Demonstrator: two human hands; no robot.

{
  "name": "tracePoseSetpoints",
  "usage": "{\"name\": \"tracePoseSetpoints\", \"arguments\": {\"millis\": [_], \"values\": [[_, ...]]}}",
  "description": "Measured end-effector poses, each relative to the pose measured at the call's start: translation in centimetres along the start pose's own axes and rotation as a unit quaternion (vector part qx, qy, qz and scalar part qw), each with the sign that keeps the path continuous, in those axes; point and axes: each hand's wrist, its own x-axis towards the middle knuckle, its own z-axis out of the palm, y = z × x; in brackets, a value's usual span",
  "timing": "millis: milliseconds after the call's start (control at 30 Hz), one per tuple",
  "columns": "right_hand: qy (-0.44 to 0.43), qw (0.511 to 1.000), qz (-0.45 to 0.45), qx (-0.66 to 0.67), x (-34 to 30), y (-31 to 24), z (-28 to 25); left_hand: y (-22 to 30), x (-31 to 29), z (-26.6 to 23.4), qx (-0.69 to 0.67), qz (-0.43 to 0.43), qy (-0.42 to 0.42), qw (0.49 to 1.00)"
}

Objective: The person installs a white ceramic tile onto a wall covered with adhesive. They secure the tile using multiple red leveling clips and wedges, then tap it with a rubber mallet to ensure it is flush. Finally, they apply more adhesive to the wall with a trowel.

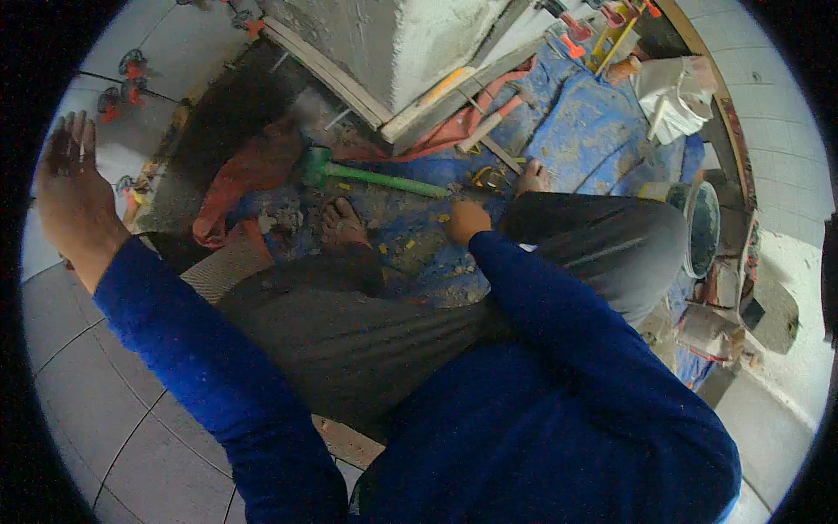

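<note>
My right hand (467, 221) is closed round the end of the handle of a green mallet (384, 180), in front of my knees. The mallet's head points left, over a dirty blue sheet. At the far left my left hand (80, 196) is raised with its fingers stretched out, over or against pale tiles; whether it touches them I cannot tell. Close to its fingers, red-and-black tile levelling clips (131, 77) stand along a tile joint.
A rough cement column corner (384, 122) edged with wooden strips juts in ahead. A bucket (701, 229) stands by my right knee, with a white sack (676, 98) beyond. Rubble and yellow wedges litter the blue sheet (594, 122). A reddish cloth (236, 188) lies left of my feet.
</note>
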Motion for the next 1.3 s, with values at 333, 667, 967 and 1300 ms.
{"name": "tracePoseSetpoints", "arguments": {"millis": [333, 667, 967, 1300], "values": [[0.084, 0.995, -0.018, 0.057, 8.8, -1.5, 7.6, 3.5, -2.3, 1.4, -0.152, -0.131, 0.043, 0.979], [0.016, 0.964, -0.241, 0.11, 1.7, -6.8, -1.9, 0.7, -5.8, 2.5, 0.227, 0.104, -0.353, 0.902], [0.284, 0.819, -0.451, 0.213, -17.4, -17.4, -29.8, 4.3, -7.9, 3.6, -0.032, 0.023, -0.607, 0.794], [0.255, 0.758, -0.451, 0.397, -20.6, -19.8, -33.7, 10.9, -4.4, 5.7, -0.516, -0.25, -0.284, 0.769]]}}
